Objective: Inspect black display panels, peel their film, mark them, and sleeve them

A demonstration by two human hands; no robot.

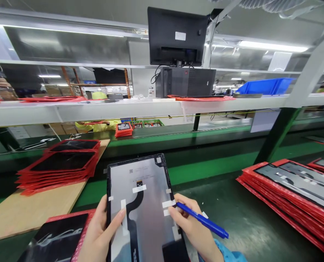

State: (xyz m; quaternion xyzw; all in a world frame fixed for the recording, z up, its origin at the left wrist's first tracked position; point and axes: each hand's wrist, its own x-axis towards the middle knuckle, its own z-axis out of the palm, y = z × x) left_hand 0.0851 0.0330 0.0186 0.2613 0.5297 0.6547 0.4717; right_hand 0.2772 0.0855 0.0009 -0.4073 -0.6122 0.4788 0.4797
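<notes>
My left hand (102, 233) grips the left edge of a flat grey display panel (144, 203), thumb lying on its back face. The panel is tilted up toward me and shows a black flex cable and several white tape strips. My right hand (190, 225) is closed around a blue pen (202, 220), and its fingertips press on a white tape strip at the panel's right edge. The pen's tip points left, toward the panel.
A stack of red trays with black panels (60, 163) lies on a wooden board (28, 209) at left. Another red tray stack (292, 193) sits at right. A red tray (58, 238) lies under my left hand. Green conveyor (211, 167) and a shelf with a monitor (176, 36) stand beyond.
</notes>
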